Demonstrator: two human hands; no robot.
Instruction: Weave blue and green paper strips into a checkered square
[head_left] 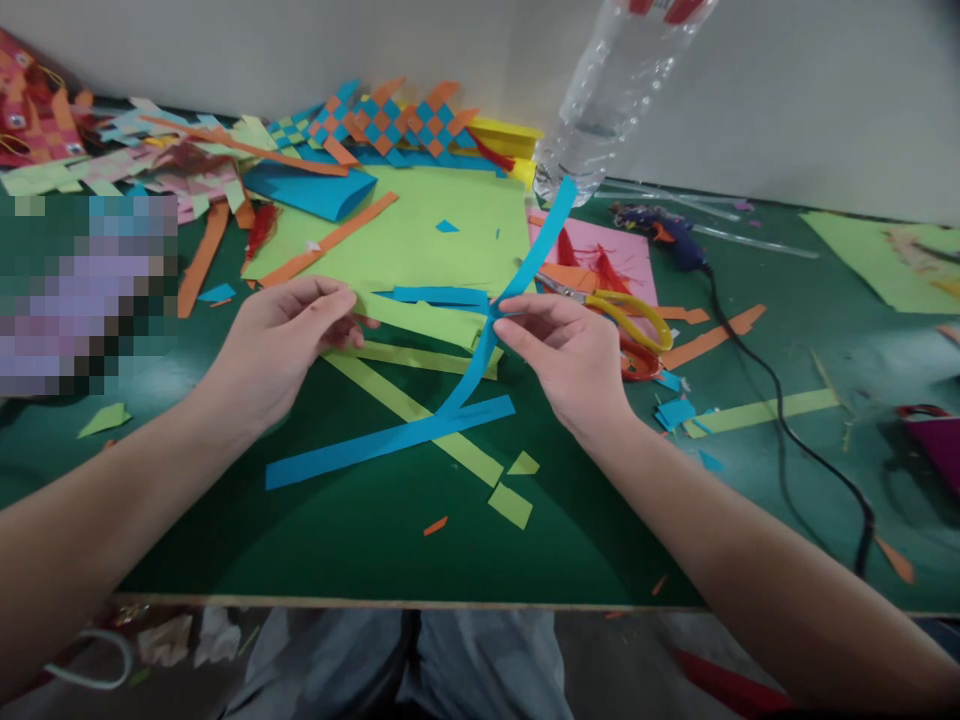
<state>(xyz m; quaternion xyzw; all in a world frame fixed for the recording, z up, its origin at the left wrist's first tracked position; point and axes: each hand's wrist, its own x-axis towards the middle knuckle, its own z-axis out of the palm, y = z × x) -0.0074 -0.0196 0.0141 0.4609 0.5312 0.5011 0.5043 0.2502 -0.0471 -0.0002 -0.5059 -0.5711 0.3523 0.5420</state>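
My left hand (281, 345) is closed, its thumb and fingers pinching the end of a light green paper strip (424, 318) that reaches toward my right hand. Between the thumb and forefinger of my right hand (574, 355) is a long blue paper strip (544, 240), curving upward above the fingers and down below them. Its lower end meets or overlaps another blue strip (337, 453) lying on the table. A second green strip (397, 398) runs slantwise under that one. Another short blue strip (442, 297) lies just behind the held green strip.
Green and blue sheets (420, 225) lie behind my hands, with woven paper fish (382, 125) against the wall. Yellow-and-orange-handled scissors (630, 315) sit beyond my right hand. A water bottle (607, 100) stands behind; a glue gun (675, 240) trails its black cord (780, 400) along the right.
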